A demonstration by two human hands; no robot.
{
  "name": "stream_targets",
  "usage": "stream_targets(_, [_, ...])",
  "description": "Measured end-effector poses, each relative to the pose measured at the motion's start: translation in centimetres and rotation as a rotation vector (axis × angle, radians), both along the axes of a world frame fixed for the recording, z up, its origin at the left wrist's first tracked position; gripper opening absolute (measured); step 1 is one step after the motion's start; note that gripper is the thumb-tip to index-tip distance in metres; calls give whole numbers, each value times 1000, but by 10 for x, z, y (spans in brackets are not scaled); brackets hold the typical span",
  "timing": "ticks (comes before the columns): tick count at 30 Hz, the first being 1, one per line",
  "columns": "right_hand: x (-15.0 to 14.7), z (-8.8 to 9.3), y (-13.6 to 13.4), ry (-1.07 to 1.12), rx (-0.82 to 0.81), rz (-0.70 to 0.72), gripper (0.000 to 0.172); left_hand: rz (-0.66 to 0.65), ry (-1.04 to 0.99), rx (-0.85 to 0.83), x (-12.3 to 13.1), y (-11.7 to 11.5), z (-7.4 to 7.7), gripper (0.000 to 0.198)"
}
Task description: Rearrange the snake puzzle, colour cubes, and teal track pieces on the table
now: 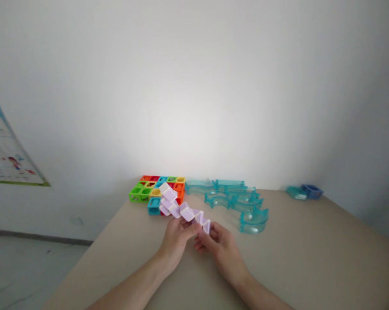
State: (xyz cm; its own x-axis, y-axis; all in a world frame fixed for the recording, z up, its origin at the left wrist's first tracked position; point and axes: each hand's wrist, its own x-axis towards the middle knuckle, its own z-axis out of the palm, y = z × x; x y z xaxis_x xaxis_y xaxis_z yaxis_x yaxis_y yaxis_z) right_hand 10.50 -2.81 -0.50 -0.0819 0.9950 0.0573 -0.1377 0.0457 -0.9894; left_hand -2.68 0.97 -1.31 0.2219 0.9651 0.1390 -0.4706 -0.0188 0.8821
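A pale purple and white twisty puzzle point(187, 212) made of several wedge-shaped segments is held above the table, its chain bent and slanting from upper left down to the right. My left hand point(176, 239) grips its middle and lower part from below, with the thumb pointing right along the segments. My right hand point(222, 247) pinches the lower right end between thumb and fingers. The two hands are close together near the end segments. Some of my left fingers are hidden behind the puzzle.
Colourful cube frames point(141, 192) stand behind the puzzle at the back left. Translucent teal track pieces point(253, 221) lie across the back middle. A teal piece point(296, 192) and a blue tray point(312, 191) sit at the back right of the table point(294, 254), near the wall.
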Motion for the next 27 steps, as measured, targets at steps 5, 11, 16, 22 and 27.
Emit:
stream_targets(5, [-1,-3,-2,56,-142,175,47,-3,25,26,-5,0,7,27])
stream_targets(11, [1,-3,-6,-272,26,29,32,73,72,63,-1,-5,8,26])
stream_targets(16, [10,2,-7,-797,299,-135,22,151,60,46,1,-7,10,23])
stream_targets(22, [15,9,-7,-1064,443,-118,15,182,89,14,0,-7,16,25])
stream_targets(27, [15,9,-8,-1244,616,-138,11,220,77,-107,2,-9,21,29])
